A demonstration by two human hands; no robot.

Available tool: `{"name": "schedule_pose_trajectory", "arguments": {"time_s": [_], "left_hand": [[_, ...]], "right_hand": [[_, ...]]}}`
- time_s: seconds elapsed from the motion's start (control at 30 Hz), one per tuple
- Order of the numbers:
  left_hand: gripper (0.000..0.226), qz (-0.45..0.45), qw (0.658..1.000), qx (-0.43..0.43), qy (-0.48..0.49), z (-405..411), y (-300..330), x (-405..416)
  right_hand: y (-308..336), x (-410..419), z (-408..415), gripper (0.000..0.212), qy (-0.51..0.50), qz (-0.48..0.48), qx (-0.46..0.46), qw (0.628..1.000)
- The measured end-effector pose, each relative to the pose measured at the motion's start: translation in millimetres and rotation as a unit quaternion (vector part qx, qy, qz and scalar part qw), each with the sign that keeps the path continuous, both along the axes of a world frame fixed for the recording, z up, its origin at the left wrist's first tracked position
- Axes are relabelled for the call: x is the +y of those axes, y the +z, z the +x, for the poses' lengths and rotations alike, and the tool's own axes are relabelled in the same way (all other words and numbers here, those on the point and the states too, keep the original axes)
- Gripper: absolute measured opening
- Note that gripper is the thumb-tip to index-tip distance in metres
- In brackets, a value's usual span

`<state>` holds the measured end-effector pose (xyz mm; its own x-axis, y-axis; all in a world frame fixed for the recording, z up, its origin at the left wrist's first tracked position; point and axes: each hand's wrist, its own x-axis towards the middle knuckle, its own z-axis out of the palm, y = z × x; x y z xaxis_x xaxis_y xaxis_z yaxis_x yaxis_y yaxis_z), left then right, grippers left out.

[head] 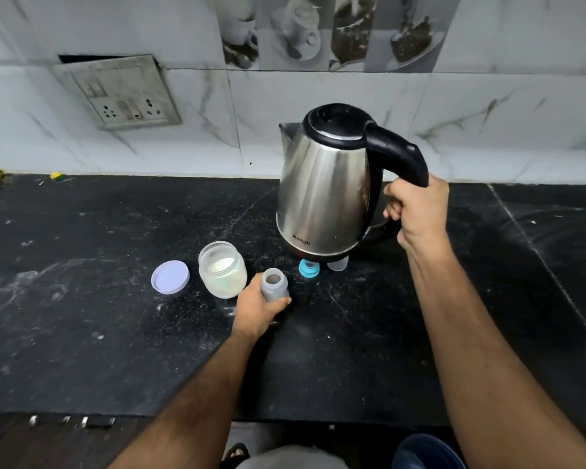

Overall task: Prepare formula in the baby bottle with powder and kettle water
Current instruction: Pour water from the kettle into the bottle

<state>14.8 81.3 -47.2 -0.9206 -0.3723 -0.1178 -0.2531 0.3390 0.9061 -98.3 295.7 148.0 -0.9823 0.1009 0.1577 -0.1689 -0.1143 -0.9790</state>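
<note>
Your right hand (416, 211) is wrapped around the black handle of the steel kettle (325, 191) — fingers curled tight on it — holding it upright above the black counter (82, 333), its spout facing the tiled wall. Your left hand (257, 309) is clamped around the lower body of the baby bottle (274, 285), which stands open-mouthed on the counter. Just left of it sits the open powder jar (222, 269) with its lid (170, 277) beside — the blue nipple ring (309, 268) and a clear cap (338, 265) lie under the kettle's base.
</note>
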Motion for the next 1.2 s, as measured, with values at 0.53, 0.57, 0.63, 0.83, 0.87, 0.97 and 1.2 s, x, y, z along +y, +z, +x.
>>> {"name": "schedule_pose_trajectory", "arguments": {"time_s": [0.53, 0.57, 0.63, 0.83, 0.87, 0.97, 1.2], "left_hand": [[0.06, 0.025, 0.999, 0.03, -0.017, 14, -1, -2], [0.058, 0.026, 0.999, 0.027, -0.022, 16, -1, -3], [0.056, 0.04, 0.998, 0.029, -0.032, 20, 1, -4], [0.057, 0.055, 0.995, 0.056, -0.064, 27, 15, -7], [0.058, 0.053, 0.994, 0.057, -0.072, 28, 18, -7], [0.069, 0.054, 0.994, 0.053, -0.075, 27, 24, -11], [0.053, 0.073, 0.993, 0.045, -0.083, 21, 34, -15]], "right_hand": [[-67, 58, 107, 0.015, -0.019, 0.064, -0.08, 0.995], [-72, 59, 109, 0.018, -0.018, 0.068, -0.087, 0.994], [-78, 60, 112, 0.014, -0.018, 0.078, -0.099, 0.992], [-84, 60, 113, 0.007, -0.016, 0.108, -0.102, 0.989], [-84, 61, 113, 0.009, -0.014, 0.111, -0.097, 0.989], [-78, 60, 111, 0.009, -0.002, 0.121, -0.085, 0.989], [-62, 62, 101, 0.029, 0.012, 0.155, -0.072, 0.985]]}}
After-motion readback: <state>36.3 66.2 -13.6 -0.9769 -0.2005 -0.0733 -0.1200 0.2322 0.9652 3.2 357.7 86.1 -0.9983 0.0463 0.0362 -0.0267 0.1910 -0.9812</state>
